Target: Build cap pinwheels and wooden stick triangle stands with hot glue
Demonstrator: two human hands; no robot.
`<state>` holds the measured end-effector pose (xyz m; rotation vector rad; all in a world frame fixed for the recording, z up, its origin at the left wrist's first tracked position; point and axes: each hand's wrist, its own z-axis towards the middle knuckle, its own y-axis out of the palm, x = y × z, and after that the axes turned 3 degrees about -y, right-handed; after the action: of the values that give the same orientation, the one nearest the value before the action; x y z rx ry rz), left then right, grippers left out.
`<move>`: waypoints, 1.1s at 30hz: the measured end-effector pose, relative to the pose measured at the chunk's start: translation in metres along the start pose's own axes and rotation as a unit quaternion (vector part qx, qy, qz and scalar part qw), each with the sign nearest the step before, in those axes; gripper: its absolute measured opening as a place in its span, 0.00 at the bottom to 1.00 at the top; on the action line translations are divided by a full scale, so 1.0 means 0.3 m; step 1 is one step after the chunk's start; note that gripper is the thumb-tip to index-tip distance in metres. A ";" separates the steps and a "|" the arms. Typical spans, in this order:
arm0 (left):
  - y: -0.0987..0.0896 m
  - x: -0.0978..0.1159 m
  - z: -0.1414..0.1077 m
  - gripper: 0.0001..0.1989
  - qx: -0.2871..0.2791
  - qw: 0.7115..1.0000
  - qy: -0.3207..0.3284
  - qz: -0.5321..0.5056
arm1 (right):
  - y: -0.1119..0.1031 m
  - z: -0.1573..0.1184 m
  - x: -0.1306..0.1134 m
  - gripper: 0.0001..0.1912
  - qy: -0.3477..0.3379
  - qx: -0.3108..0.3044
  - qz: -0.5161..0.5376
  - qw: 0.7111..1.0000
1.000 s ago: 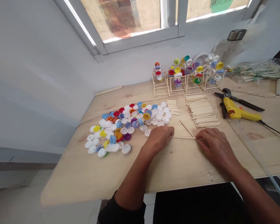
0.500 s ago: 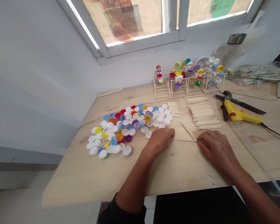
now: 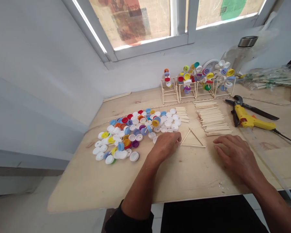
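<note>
A triangle of thin wooden sticks (image 3: 192, 145) lies flat on the table between my hands. My left hand (image 3: 168, 144) is curled closed at its left corner, with the fingertips touching or almost touching the wood; whether they pinch anything is hidden. To the right of the triangle, my right hand (image 3: 235, 155) rests apart from it, fingers loosely stretched and holding nothing. Just beyond the right hand is a pile of cut sticks (image 3: 212, 119), and a smaller pile of short sticks (image 3: 182, 114) lies past the triangle's tip.
Many coloured bottle caps (image 3: 133, 132) spread left of my hands. Stick frames with cap wheels (image 3: 196, 82) stand along the wall. At right lie a yellow glue gun (image 3: 252, 120) with its cord, black-handled cutters (image 3: 259, 111) and a plastic bag of sticks (image 3: 269, 77). A bottle (image 3: 244, 48) stands behind.
My right hand has let go of the triangle's right corner and drawn away to the right, its fingers straighter. My left hand stays by the left corner. The view has shifted slightly.
</note>
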<state>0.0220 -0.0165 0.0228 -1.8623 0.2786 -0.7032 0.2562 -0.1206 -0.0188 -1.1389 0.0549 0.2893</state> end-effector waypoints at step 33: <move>0.094 0.063 0.040 0.05 0.134 0.982 0.136 0.007 | -0.160 0.046 0.462 0.22 0.074 -0.062 -0.255 0.962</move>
<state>0.0478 -0.0280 0.0006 -1.5078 0.3532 -0.9401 0.4004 -0.0991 0.0032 -1.2547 -0.1257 -0.2545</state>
